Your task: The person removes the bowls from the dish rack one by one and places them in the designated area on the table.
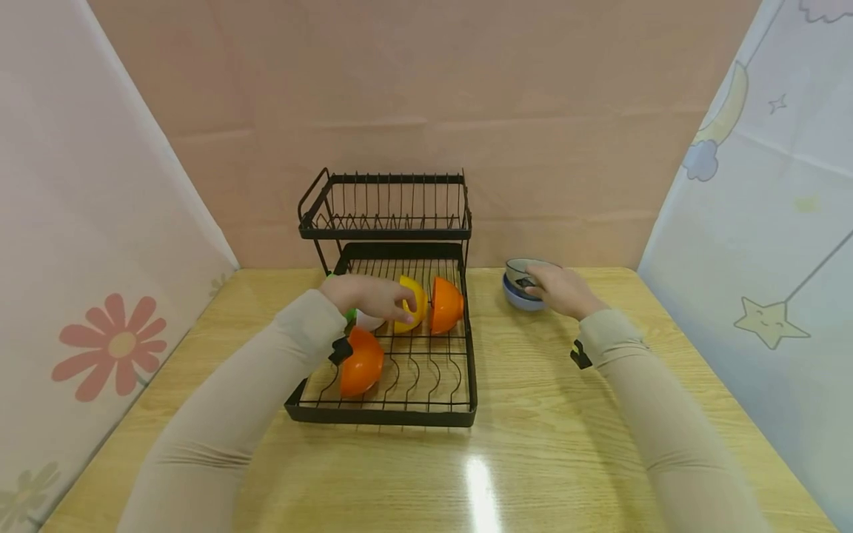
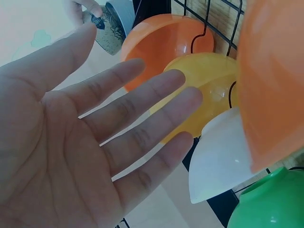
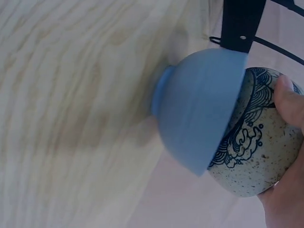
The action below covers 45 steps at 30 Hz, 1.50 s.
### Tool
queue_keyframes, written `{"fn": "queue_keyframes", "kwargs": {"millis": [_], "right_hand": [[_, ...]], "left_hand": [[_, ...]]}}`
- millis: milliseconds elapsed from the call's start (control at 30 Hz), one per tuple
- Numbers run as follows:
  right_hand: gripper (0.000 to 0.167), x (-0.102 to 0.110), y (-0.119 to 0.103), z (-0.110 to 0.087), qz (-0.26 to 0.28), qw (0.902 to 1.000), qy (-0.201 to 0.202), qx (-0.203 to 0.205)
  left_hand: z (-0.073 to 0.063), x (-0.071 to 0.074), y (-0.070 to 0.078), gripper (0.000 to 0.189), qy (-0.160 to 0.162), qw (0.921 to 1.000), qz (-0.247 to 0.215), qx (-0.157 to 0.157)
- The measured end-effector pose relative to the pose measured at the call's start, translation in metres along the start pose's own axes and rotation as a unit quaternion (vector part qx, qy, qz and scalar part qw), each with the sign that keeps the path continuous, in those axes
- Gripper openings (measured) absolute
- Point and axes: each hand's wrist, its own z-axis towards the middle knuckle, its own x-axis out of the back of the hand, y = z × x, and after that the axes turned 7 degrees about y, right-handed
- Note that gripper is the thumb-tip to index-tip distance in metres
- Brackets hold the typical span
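Observation:
My right hand grips a speckled grey bowl with a dark blue wave pattern, its thumb on the bowl's side. That bowl sits partly inside a plain light blue bowl, which stands on the table right of the rack. Over the black dish rack, my left hand is spread with nothing in it, nearest the yellow bowl. Around it in the rack stand an orange bowl, a white bowl, a green bowl and, nearer the front, another orange bowl, all on edge.
An upper wire shelf rises over the rack's back part. The wooden table extends in front and to the right. A pink cloth hangs behind, with patterned cloth walls at both sides.

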Motion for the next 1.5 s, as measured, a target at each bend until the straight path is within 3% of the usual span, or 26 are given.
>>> {"fn": "queue_keyframes", "kwargs": {"millis": [233, 467, 633, 700, 833, 933, 1100, 1500], "right_hand": [[0.024, -0.008, 0.004, -0.004, 0.0, 0.9994, -0.024, -0.023], [0.024, -0.01, 0.002, -0.005, 0.006, 0.9998, -0.014, -0.01], [0.021, -0.006, 0.005, -0.006, 0.026, 0.9992, -0.032, -0.002], [0.02, -0.001, 0.006, -0.006, 0.045, 0.9982, -0.038, -0.008], [0.038, 0.011, 0.004, -0.005, 0.077, 0.9953, -0.032, -0.05], [0.035, 0.019, -0.003, -0.004, 0.075, 0.9947, -0.025, -0.067], [0.022, 0.018, -0.011, -0.004, 0.045, 0.9981, -0.008, -0.042], [0.013, -0.006, -0.007, -0.018, 0.017, 0.9997, 0.015, -0.004]], "left_hand": [[0.003, -0.001, 0.001, 0.049, -0.005, 1.0, -0.003, 0.0], [0.004, -0.002, 0.003, 0.048, -0.007, 1.0, 0.002, 0.005], [0.005, -0.003, 0.002, 0.047, -0.004, 1.0, 0.006, 0.001], [0.006, -0.003, 0.002, 0.047, -0.006, 1.0, 0.002, -0.002], [0.006, -0.002, 0.002, 0.047, -0.008, 1.0, -0.006, -0.001], [0.006, -0.001, 0.002, 0.046, -0.008, 0.9999, -0.006, 0.006], [0.005, 0.0, 0.003, 0.045, -0.009, 0.9999, -0.001, 0.005], [0.007, -0.003, 0.002, 0.046, -0.011, 0.9999, -0.011, 0.002]]}}
